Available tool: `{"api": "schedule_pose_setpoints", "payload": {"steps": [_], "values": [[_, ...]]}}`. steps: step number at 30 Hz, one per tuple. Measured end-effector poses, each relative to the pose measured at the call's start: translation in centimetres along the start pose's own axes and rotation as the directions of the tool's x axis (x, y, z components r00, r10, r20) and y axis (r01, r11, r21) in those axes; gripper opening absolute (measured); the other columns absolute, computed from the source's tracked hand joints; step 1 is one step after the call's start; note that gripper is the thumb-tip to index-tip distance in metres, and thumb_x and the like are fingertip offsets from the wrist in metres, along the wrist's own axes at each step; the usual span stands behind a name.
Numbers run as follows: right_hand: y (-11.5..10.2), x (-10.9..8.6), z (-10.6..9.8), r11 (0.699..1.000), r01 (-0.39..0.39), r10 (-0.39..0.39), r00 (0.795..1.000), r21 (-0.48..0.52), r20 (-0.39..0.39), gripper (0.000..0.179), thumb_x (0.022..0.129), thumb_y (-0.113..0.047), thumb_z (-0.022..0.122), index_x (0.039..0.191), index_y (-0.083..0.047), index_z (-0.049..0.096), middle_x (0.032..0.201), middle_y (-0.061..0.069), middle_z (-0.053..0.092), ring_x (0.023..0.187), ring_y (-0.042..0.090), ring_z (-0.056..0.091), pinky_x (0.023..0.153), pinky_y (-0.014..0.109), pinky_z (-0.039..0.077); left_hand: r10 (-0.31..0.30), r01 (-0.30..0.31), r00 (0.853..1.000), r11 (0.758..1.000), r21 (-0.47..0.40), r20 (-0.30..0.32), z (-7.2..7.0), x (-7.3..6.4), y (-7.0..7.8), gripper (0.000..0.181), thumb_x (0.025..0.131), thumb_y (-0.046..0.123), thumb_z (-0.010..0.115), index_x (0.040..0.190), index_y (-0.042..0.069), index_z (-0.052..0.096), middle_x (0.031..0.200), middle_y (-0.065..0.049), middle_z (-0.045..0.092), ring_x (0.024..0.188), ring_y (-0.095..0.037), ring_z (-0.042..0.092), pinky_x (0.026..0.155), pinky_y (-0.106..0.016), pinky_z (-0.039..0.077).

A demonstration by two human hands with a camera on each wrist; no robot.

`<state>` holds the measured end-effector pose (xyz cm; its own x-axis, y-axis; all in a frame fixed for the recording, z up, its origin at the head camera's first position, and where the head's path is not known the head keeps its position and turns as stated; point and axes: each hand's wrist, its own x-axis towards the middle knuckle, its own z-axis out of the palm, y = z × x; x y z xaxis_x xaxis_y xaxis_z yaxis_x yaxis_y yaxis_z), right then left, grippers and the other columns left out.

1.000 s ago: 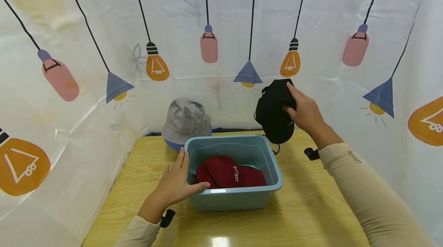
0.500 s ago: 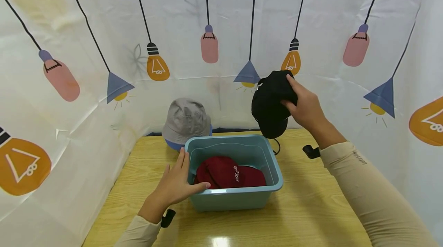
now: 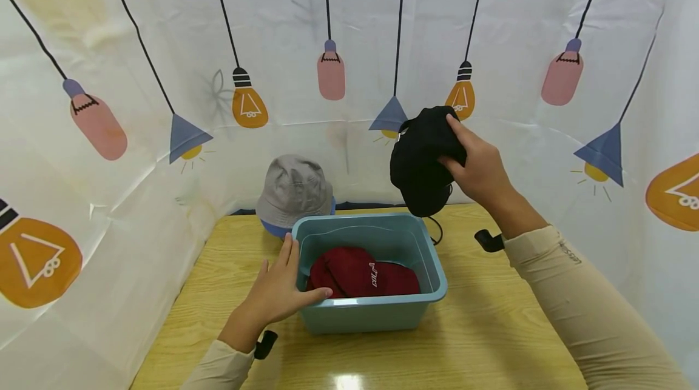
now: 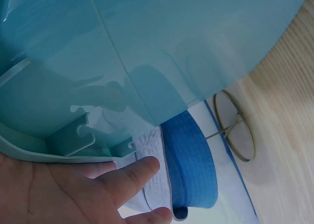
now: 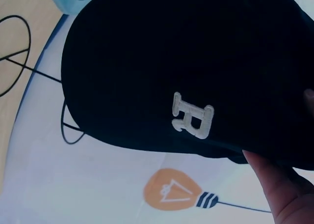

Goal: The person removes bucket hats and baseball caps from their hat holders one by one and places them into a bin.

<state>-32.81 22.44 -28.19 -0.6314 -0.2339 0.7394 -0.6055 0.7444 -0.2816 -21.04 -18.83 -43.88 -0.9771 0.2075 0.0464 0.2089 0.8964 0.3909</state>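
Observation:
My right hand pinches a black cap between thumb and fingers, raised above the far right corner of a blue-green plastic bin. The right wrist view shows a pale letter R on this cap. Inside the bin lies a dark red cap with white lettering on it. My left hand rests at the bin's left front corner, fingers fairly straight along the rim and thumb over the front edge. Behind the bin's left side sits a grey bucket hat, its blue underside showing in the left wrist view.
The bin stands on a light wooden table. A thin dark wire ring shows behind the bin's right side, and another wire ring is near the bucket hat. A white cloth printed with lamps hangs around the table.
My right hand has raised the black cap and carried it slightly left, towards the bin. My left hand, the bin, the red cap and the bucket hat have stayed in place.

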Motion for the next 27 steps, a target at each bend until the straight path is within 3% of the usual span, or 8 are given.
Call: {"api": "schedule_pose_setpoints", "payload": {"steps": [8, 27], "values": [[-1.1, 0.2, -0.2, 1.0, 0.024, -0.023, 0.999, 0.02, -0.026, 0.078, 0.094, -0.009, 0.077, 0.161, -0.021, 0.04, 0.159, 0.012, 0.049, 0.143, 0.037, 0.051, 0.115, 0.055, 0.042, 0.0, 0.0, 1.0, 1.0, -0.001, 0.002, -0.1, 0.0, 0.1, 0.133, 0.078, 0.091, 0.056, 0.166, 0.003, 0.01, 0.175, -0.012, -0.005, 0.15, -0.048, 0.035, 0.119, -0.077, 0.012], [-3.8, -0.1, 0.3, 0.991, 0.082, -0.092, 0.992, 0.106, 0.087, 0.083, 0.092, -0.008, 0.079, 0.162, -0.022, 0.038, 0.157, 0.013, 0.05, 0.141, 0.034, 0.054, 0.108, 0.053, 0.05, -0.002, 0.002, 1.0, 1.0, 0.008, 0.0, -0.1, 0.0, 0.2, 0.131, 0.079, 0.088, 0.058, 0.166, 0.003, 0.011, 0.175, -0.013, -0.002, 0.151, -0.047, 0.035, 0.119, -0.077, 0.014]]}}
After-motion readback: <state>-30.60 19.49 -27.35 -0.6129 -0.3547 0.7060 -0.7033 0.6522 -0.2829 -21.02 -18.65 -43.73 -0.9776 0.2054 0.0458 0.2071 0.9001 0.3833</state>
